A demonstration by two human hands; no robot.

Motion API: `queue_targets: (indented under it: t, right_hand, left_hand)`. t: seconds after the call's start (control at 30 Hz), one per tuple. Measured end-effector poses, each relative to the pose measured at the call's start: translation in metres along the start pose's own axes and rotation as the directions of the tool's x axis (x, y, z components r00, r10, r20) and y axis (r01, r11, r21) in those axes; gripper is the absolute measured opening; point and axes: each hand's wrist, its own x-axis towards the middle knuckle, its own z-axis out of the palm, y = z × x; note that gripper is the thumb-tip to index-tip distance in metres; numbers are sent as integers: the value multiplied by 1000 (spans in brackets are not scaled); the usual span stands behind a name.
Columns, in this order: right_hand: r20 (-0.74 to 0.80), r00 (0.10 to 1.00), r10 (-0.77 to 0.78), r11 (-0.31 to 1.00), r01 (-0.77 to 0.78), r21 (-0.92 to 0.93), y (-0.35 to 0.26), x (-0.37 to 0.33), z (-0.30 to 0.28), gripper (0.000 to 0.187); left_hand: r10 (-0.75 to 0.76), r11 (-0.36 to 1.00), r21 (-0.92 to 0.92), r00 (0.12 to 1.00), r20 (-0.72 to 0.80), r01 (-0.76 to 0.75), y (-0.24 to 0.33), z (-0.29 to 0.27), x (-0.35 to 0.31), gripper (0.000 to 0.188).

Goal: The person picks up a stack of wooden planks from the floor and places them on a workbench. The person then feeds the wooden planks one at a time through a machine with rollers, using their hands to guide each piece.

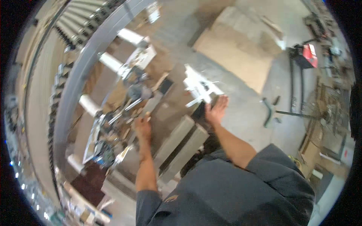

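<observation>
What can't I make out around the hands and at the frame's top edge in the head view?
Left hand: head view, motion blur; whether it holds anything is unclear.
Right hand: head view, blur; whether it touches the dark thing beside it is unclear.
White pile: head view, blur; single pieces can't be told apart.
Rollers: head view; row cut off by the top edge.

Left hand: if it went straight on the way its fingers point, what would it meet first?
The left hand would likely meet the grey strip at its fingertips first; blur hides whether they already touch.
</observation>
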Motion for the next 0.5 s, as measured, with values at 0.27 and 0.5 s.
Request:
queue_targets:
  t: [0.27, 0.5]
  right_hand:
    - [4, 999, 38, 993, -39, 112, -22, -7, -22, 86]
    - [21, 999, 41, 996, -43, 82, -14, -4, -21, 88]
  left_hand:
    - [331, 944, 78, 908, -257, -322, -20, 3, -9, 51]
    - [293, 956, 60, 932, -216, -286, -3, -2, -7, 48]
